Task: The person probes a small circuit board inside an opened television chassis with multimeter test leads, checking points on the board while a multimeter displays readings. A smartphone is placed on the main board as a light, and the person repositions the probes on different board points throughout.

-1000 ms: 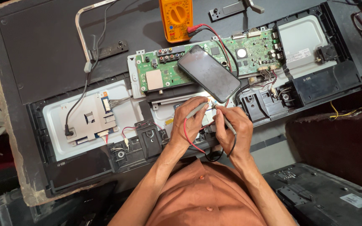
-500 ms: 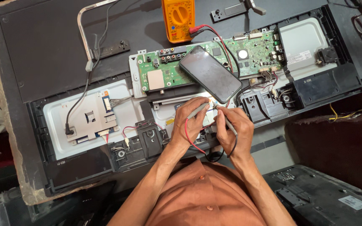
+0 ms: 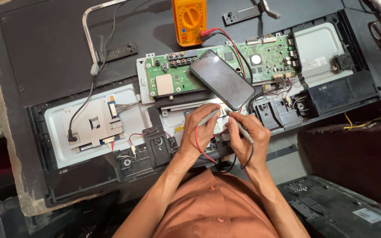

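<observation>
While both hands hover close together, the left hand (image 3: pixel 201 132) pinches a grey red-wired probe (image 3: pixel 209 117) and the right hand (image 3: pixel 248 139) a black-wired probe (image 3: pixel 240 125); beyond lie a black smartphone (image 3: pixel 222 79), green circuit board (image 3: pixel 173 81), orange multimeter (image 3: pixel 189 20).

Head camera, straight down, near, over workbench (image 3: pixel 67 53).

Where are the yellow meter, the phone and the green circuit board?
Yellow meter (image 3: pixel 189 20): head view, on its round dial.
Phone (image 3: pixel 222 79): head view, middle of its dark screen.
Green circuit board (image 3: pixel 270 61): head view, bare right part.
</observation>
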{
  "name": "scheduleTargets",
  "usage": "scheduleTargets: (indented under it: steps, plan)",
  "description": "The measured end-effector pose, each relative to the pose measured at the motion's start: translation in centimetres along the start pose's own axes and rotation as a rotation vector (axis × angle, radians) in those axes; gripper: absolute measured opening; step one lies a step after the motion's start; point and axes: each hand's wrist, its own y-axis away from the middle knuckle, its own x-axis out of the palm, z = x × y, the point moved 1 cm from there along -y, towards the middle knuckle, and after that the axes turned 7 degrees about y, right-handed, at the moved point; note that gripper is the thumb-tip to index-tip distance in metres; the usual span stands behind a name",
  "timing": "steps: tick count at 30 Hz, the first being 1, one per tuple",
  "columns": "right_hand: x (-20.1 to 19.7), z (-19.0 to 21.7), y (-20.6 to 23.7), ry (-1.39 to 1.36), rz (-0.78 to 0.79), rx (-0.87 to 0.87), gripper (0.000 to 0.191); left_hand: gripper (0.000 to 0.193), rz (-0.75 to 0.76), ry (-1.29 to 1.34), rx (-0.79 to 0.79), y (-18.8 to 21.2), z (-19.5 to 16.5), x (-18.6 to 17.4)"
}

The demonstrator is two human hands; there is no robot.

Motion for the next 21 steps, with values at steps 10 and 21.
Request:
scheduleTargets:
  steps: [10,21]
  plan:
    - [-0.1,0.1,-0.4,0.148,-0.036,-0.089,0.01,0.023,-0.028,0.039,-0.042,0.1,0.2,0.4]
    - [0.6,-1.1,-0.5,0.026,-0.029,0.189,0.024,0.02,-0.055,0.104,-0.012,0.2,-0.2,0.7]
